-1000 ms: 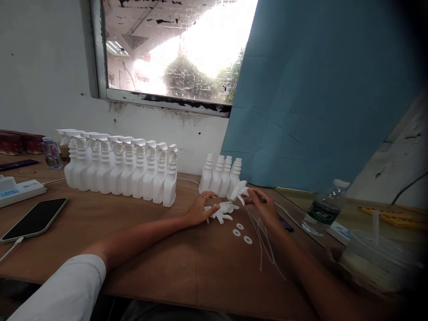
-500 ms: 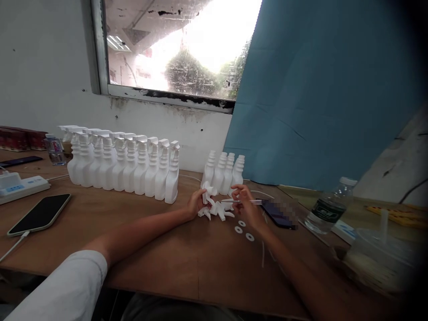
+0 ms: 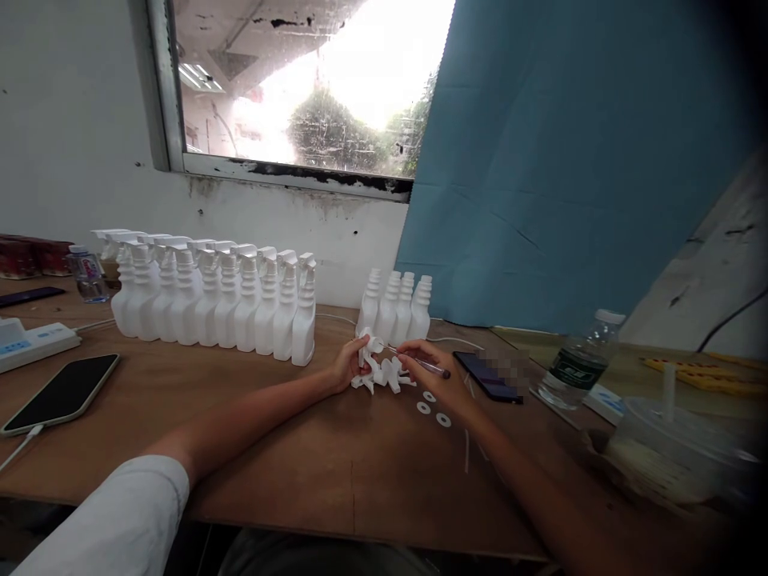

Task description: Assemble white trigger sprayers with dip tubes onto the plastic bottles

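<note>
In my left hand [image 3: 350, 364], a white spray trigger head [image 3: 367, 342] is pinched between thumb and fingers. My right hand [image 3: 437, 370] grips a slim tool with a thin shaft and a clear, dark-ended handle, which looks like a small screwdriver [image 3: 433, 369]. Its tip meets the round opening of the trigger head, or comes very close; I cannot tell which. Several loose trigger heads [image 3: 393, 374] lie on the table just below both hands. Near my right wrist are three flat white washers [image 3: 443, 420]. Thin white tubes [image 3: 466, 452] lie beside them, partly behind my forearm.
Left of centre stands a row of white spray bottles [image 3: 303, 328] with heads on. Several headless bottles [image 3: 420, 308] stand behind my hands. Phones [image 3: 63, 388], a power strip [image 3: 42, 344], a water bottle [image 3: 576, 368] and a lidded drink cup [image 3: 666, 448] occupy the brown table [image 3: 270, 480].
My right hand has turned the tool and brought its tip to the trigger head's opening. The trigger head stays in my left hand. The whole view has shifted slightly.
</note>
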